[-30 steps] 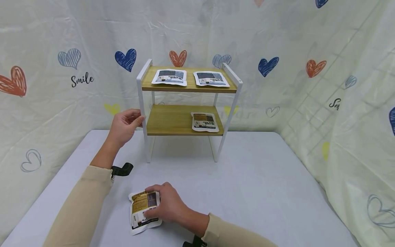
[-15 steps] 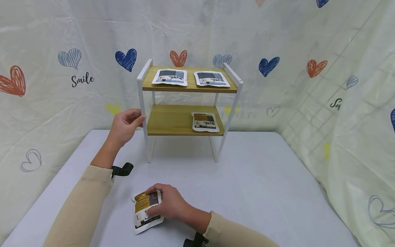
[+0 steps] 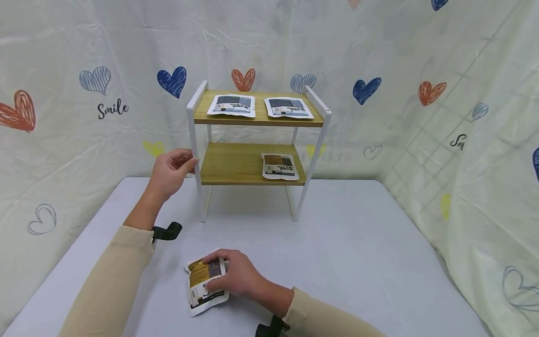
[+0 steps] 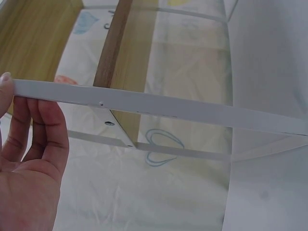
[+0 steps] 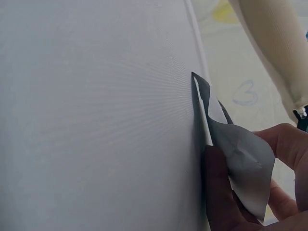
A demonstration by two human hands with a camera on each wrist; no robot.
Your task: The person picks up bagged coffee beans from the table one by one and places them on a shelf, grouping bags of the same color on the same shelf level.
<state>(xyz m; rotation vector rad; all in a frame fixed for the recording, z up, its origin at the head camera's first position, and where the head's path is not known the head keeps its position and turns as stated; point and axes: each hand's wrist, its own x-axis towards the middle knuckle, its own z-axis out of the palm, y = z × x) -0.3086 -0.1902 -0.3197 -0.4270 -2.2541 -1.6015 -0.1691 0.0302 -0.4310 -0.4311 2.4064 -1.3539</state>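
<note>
A two-tier shelf rack with wooden boards (image 3: 236,164) and a white metal frame (image 3: 194,140) stands at the back of the table. My left hand (image 3: 168,173) pinches its front left post (image 4: 168,106) between thumb and fingers. Near the table's front, my right hand (image 3: 240,276) grips a white foil pouch with a gold and black label (image 3: 199,278) by its right side. The pouch lies slightly tilted at the table surface; whether it is fully lifted I cannot tell. In the right wrist view the pouch's edge (image 5: 245,159) is bent between thumb and fingers.
Two pouches with blue labels (image 3: 231,105) lie side by side on the top board. One brown-labelled pouch (image 3: 280,166) rests at the right of the lower board. A white cloth covers the table (image 3: 358,252). A curtain with printed hearts (image 3: 269,42) hangs behind.
My right hand has shifted a little to the right, and the gold-labelled pouch has come along with it. The left hand stays on the rack's post.
</note>
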